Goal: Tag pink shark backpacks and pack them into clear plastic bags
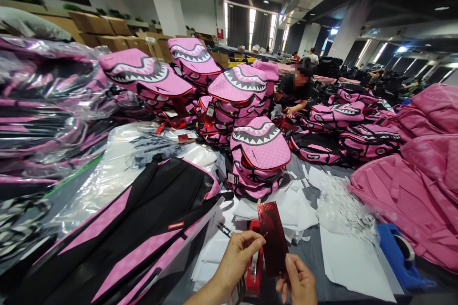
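Note:
A glossy dark red hang tag (274, 243) stands nearly upright in front of me. My right hand (300, 280) grips its lower right edge between thumb and fingers. My left hand (240, 256) is closed in a pinch beside the tag's left edge; a tiny reddish tip shows at the fingertips, too small to name. Behind the tag, partly hidden, lies a red tape dispenser (255, 274). Just beyond stands a pink backpack (260, 155) with a shark-mouth print. To my left lies a black and pink backpack (143, 219), its strap side up.
Bagged backpacks (46, 105) are piled at the left, pink bags (425, 186) at the right. White paper sheets (354, 262), a plastic bag of small white pieces (345, 205) and a blue tape dispenser (402, 255) lie on the right. A co-worker (295, 86) bends over bags across the table.

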Tool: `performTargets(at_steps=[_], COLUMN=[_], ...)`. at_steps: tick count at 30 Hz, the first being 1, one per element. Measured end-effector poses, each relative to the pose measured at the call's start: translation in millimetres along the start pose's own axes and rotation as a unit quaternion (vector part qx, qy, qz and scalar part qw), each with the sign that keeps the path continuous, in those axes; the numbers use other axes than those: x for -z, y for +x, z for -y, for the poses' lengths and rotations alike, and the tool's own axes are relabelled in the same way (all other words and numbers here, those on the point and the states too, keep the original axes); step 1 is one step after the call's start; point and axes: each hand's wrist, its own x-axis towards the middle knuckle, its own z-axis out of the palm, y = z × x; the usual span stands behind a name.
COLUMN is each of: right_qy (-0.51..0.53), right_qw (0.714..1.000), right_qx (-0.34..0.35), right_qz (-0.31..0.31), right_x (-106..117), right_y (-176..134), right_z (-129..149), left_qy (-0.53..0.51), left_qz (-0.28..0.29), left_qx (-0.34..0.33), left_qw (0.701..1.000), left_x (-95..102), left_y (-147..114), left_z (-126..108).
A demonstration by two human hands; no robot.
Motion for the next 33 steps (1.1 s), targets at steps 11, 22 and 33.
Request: performTargets(at_steps=[11,22,33], right_qy=[-0.048,0.015,0.020], right_qw=[0.996,1.000,1.000], right_qx=[-0.014,-0.011,-0.005], right_qz=[0.070,0.011,-0.017], right_x=[94,151,175], right_y=[30,37,-30], right_z=[22,39,9], left_qy=[0.008,0.047,0.129], left_qz=[-0.038,-0.052,0.129], left_qx=[0.027,0.062,0.076], left_qw=[0.999,0.996,0.980], left_x=[-93.8,-142.3,-168.5], left_y=[3,-12,-29], left_z=[26,28,47])
